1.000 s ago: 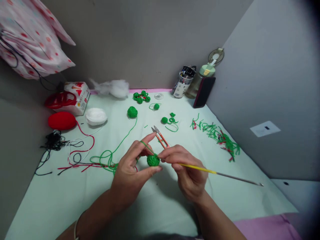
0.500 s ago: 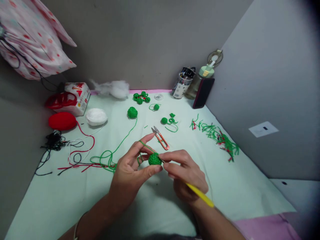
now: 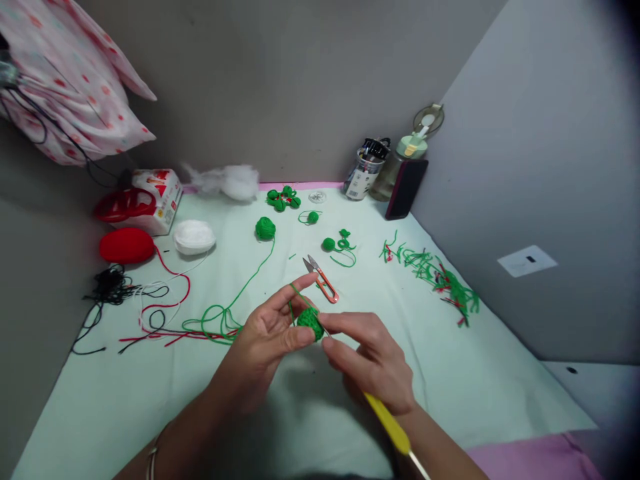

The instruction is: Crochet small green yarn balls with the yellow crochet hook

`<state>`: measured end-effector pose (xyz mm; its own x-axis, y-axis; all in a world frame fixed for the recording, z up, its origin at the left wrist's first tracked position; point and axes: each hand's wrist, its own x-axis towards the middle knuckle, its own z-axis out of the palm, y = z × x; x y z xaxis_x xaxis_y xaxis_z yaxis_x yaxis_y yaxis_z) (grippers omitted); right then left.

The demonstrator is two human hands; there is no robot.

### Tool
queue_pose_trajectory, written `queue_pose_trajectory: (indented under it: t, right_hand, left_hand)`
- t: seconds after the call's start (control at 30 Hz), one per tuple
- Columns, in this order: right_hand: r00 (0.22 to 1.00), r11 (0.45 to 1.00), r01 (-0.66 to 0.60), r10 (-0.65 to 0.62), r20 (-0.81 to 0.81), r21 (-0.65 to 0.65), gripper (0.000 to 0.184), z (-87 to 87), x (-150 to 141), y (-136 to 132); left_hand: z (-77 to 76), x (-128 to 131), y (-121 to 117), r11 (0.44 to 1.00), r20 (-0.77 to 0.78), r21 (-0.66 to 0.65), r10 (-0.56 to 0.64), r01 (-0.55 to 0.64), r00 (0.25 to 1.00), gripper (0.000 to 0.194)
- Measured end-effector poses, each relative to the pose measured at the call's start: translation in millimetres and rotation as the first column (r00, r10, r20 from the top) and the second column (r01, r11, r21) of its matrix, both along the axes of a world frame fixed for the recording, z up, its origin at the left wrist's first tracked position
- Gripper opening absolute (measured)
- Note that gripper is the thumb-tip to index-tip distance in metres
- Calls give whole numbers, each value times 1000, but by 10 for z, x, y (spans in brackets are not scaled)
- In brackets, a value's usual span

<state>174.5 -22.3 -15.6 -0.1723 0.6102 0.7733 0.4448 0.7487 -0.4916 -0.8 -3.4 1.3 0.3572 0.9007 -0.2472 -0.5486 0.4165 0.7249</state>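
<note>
One crocheted ball [image 3: 309, 319] sits pinched in left fingers [image 3: 295, 338], just left of right fingers [image 3: 345, 323] pinching a crochet hook [image 3: 385, 423].

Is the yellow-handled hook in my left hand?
No, the right hand holds the yellow-handled hook, while the left hand holds the green crocheted piece.

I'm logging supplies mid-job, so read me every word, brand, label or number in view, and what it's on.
No text can be read for certain.
White-and-red rectangular box: red and dark printing, too blurred to read.
Silver-and-white cylindrical pen cup: small dark print, too small to read.
</note>
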Motion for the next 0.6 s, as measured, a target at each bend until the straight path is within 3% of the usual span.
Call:
queue_pose_trajectory:
  t: [0.13, 0.33, 0.43, 0.53, 0.6]
  right_hand:
    - [999, 1000, 12, -13, 36, 12, 37, 6, 1, -14]
    - [940, 989, -141, 117, -320, -53, 29, -43, -56, 83]
    - [985, 997, -75, 71, -156, -24, 31, -42, -49, 65]
    - [994, 995, 60, -66, 82, 74, 46, -65, 2, 19]
    - [994, 996, 84, -83, 71, -18, 52, -87, 43, -4]
  left_hand:
    - [6, 3, 16, 998, 107, -51, -43, 49, 993, 55]
    - [9, -21, 26, 1000, 34, 22, -13, 12, 999, 56]
    - [-28, -16, 11, 997, -43, 64, 39, -36, 998, 55]
    - [-63, 29, -39, 995, -79, 74, 71, -65, 994, 53]
    - [-55, 68, -80, 997, -59, 46, 62, -60, 996, 52]
